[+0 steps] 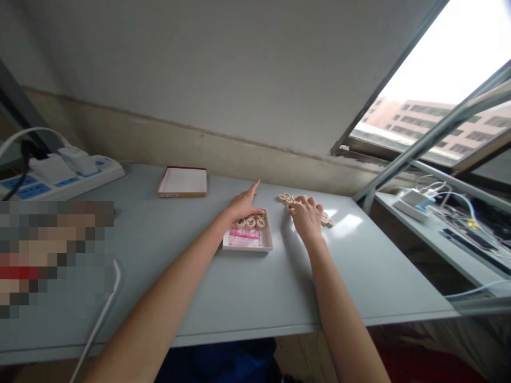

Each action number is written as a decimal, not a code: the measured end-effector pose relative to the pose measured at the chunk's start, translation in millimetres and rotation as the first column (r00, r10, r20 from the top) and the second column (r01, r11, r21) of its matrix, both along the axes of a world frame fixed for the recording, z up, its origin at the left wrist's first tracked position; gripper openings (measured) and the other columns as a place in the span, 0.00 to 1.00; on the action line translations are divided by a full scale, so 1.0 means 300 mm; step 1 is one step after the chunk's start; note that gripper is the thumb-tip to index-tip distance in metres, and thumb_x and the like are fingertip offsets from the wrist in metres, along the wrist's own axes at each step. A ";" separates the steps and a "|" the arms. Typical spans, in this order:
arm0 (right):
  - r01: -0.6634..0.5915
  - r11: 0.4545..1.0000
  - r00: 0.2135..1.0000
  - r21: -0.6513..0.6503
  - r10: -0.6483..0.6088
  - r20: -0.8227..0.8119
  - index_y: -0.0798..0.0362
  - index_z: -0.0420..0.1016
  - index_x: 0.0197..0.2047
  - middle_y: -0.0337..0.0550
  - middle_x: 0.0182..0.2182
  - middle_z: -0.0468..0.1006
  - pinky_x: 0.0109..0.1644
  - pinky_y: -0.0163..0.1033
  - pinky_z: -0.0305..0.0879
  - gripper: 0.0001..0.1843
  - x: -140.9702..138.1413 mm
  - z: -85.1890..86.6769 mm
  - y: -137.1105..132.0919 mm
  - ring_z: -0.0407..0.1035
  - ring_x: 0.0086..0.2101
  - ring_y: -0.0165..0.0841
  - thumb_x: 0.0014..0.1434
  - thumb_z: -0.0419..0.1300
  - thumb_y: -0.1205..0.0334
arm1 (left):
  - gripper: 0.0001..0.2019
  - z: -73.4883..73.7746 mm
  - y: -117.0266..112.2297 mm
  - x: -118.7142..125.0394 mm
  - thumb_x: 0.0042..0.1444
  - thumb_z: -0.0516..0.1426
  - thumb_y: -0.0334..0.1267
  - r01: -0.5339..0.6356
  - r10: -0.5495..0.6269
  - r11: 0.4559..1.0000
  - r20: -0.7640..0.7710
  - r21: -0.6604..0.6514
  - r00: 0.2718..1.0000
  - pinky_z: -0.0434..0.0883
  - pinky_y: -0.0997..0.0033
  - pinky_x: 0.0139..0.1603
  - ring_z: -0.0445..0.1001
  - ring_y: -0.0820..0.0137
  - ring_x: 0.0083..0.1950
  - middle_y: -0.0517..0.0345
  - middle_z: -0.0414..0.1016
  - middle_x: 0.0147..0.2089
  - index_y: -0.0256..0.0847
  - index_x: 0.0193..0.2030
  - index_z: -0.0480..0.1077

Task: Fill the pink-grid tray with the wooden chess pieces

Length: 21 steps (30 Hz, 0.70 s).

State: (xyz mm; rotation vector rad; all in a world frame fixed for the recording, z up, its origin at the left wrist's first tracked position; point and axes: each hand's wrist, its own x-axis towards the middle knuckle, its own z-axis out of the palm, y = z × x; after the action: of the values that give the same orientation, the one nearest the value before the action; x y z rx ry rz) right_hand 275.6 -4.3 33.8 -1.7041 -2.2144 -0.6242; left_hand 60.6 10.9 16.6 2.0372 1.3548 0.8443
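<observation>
A small white open box (pixel 268 243) stands on the desk, with a pink-lined paper (pixel 244 238) on its floor. Round wooden Chinese chess pieces (pixel 250 222) with dark characters lie in rows in its far part. Over the box's far left side is my left hand (pixel 242 204), fingers spread and nothing in them. To the right, more Chinese chess pieces (pixel 284 197) lie loose on the desk. Among these my right hand (pixel 307 215) bends its fingers down, thumb and index finger closed at a piece; the other fingertips are partly hidden.
The shallow box lid (pixel 183 182) lies inside-up near the wall. A power strip (pixel 99 169) with plugs is at the far left, a white cable (pixel 106 303) in front. One area at left is pixelated. A metal frame (pixel 399 166) rises at right before another desk with cables.
</observation>
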 end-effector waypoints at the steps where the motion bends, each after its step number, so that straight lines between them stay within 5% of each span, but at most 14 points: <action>1: -0.003 1.000 1.000 -0.028 0.003 0.000 0.49 0.74 0.29 0.47 0.39 0.68 0.37 0.44 0.46 0.07 -0.006 0.009 -0.004 0.53 0.40 0.42 0.53 0.54 0.64 | 0.44 0.006 -0.002 0.003 0.39 0.61 0.44 0.005 -0.005 1.000 0.001 0.001 1.000 0.62 0.66 0.47 0.66 0.63 0.50 0.49 0.65 0.52 0.44 0.62 0.43; 5: -0.118 0.984 0.993 -0.135 0.119 -0.005 0.50 0.73 0.31 0.47 0.36 0.71 0.41 0.45 0.46 0.05 -0.040 0.027 -0.026 0.55 0.41 0.42 0.53 0.56 0.62 | 0.27 0.062 -0.016 0.007 0.40 0.61 0.41 0.027 -0.029 0.994 0.023 0.110 0.999 0.62 0.68 0.47 0.67 0.67 0.46 0.56 0.70 0.47 0.45 0.50 0.64; 11: -0.262 0.953 0.965 -0.155 0.255 -0.065 0.50 0.71 0.35 0.45 0.39 0.70 0.45 0.46 0.44 0.08 -0.080 0.030 -0.053 0.56 0.42 0.41 0.53 0.56 0.57 | 0.17 0.146 -0.043 -0.137 0.40 0.59 0.44 -0.060 0.063 0.964 -0.003 0.260 0.998 0.62 0.72 0.40 0.65 0.72 0.38 0.58 0.69 0.38 0.41 0.40 0.71; 16: -0.345 0.932 0.916 -0.110 0.309 -0.254 0.48 0.72 0.35 0.44 0.40 0.69 0.46 0.46 0.45 0.10 -0.097 0.075 -0.060 0.56 0.42 0.40 0.53 0.56 0.53 | 0.18 0.100 -0.068 -0.275 0.39 0.59 0.47 -0.070 0.082 0.991 -0.101 0.111 0.991 0.58 0.77 0.28 0.61 0.76 0.28 0.61 0.65 0.26 0.39 0.36 0.72; 21: -0.605 0.779 0.754 -0.164 0.496 -0.430 0.45 0.71 0.39 0.41 0.41 0.66 0.45 0.40 0.51 0.11 -0.210 0.075 -0.093 0.57 0.41 0.36 0.50 0.60 0.55 | 0.20 0.057 -0.096 -0.242 0.43 0.55 0.51 -0.005 0.004 0.999 -0.025 -0.035 1.000 0.55 0.78 0.23 0.59 0.77 0.22 0.63 0.63 0.20 0.36 0.36 0.72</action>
State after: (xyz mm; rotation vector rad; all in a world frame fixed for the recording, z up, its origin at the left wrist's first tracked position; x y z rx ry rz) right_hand 212.5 -32.3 56.4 -1.0298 -2.4273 0.1751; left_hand -12.1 -18.0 33.6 2.0250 1.3783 0.7937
